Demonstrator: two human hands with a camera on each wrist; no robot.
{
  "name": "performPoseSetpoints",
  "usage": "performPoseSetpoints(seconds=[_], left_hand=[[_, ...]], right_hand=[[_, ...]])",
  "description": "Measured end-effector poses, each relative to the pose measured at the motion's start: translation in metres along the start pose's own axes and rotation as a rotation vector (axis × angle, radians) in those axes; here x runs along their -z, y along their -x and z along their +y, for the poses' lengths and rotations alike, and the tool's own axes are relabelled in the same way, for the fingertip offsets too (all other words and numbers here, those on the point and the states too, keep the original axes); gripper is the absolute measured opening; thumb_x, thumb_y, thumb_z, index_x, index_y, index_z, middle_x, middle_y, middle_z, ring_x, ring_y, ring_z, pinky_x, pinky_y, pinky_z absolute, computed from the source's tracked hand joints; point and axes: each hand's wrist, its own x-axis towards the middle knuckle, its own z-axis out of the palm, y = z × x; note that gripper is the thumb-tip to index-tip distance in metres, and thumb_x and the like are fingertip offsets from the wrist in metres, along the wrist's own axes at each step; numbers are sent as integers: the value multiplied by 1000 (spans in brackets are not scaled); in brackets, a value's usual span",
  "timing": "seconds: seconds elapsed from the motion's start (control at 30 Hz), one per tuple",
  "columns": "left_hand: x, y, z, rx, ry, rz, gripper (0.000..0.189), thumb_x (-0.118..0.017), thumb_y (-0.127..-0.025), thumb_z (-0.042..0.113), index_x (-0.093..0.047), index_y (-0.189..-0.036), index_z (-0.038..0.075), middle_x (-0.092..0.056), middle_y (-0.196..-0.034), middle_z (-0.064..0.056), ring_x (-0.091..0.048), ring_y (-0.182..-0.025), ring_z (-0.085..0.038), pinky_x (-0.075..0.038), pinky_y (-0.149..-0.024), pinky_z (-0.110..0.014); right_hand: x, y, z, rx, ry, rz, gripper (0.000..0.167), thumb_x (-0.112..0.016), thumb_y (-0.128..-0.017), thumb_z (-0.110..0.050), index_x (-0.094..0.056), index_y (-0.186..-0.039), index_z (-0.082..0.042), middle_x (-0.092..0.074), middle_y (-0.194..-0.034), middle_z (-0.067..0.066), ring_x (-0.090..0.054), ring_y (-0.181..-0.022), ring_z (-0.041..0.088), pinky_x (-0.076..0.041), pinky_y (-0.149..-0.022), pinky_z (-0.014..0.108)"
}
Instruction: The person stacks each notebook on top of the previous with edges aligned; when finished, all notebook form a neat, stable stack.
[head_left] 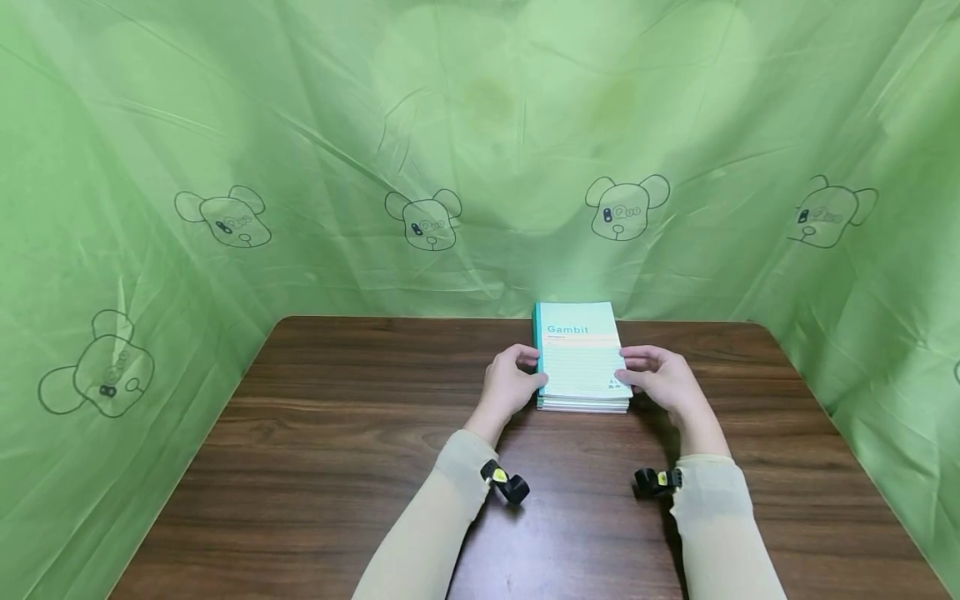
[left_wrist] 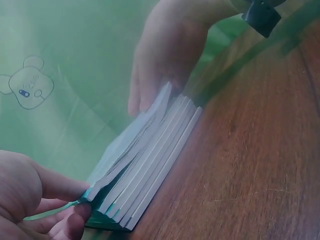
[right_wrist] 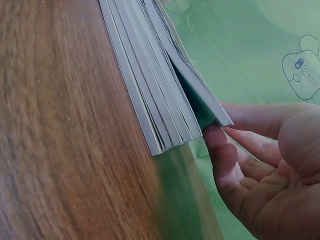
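Note:
A stack of thin notebooks point(head_left: 583, 407) lies at the far side of the table, teal spines to the left. The top notebook point(head_left: 579, 354) has a pale blue cover printed "Gambit". My left hand point(head_left: 510, 383) pinches its spine edge, thumb above and fingers below, as the left wrist view shows. On the opposite edge, my right hand point(head_left: 663, 385) pinches the near corner. In the right wrist view that corner of the top notebook point(right_wrist: 212, 102) is raised, with a wedge-shaped gap over the stacked notebooks point(right_wrist: 155, 95) beneath.
The dark wood-grain table point(head_left: 337, 433) stretches out on both sides of the stack. A green curtain point(head_left: 517, 258) with bear-head outlines hangs behind and around it. Each wrist wears a small black camera, the left one point(head_left: 506, 482) above the bare wood.

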Motion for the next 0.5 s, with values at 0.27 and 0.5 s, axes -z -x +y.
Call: performPoseSetpoints(seconds=[0.27,0.5], left_hand=[[0,1,-1,2,-70,-36,42,-90,-89,9,-76,-127,15,-77,-119,-1,-67,-83,-12,-57,-84,-35],[1,1,1,-28,-137,-73,47,-90,-88,8,-73,-133,12,-74,-124,-6,-68,-105,-21,-56,-99,-40]], right_hand=[[1,1,1,23,109,6,51,-82,-99,-14,-65,-144,3,-67,-142,28,-67,-120,31,-58,-83,28],[1,1,1,12,168,0,51,-84,-97,-15,-68,-143,-1,-69,-141,25,-63,-130,40,-52,-92,33]])
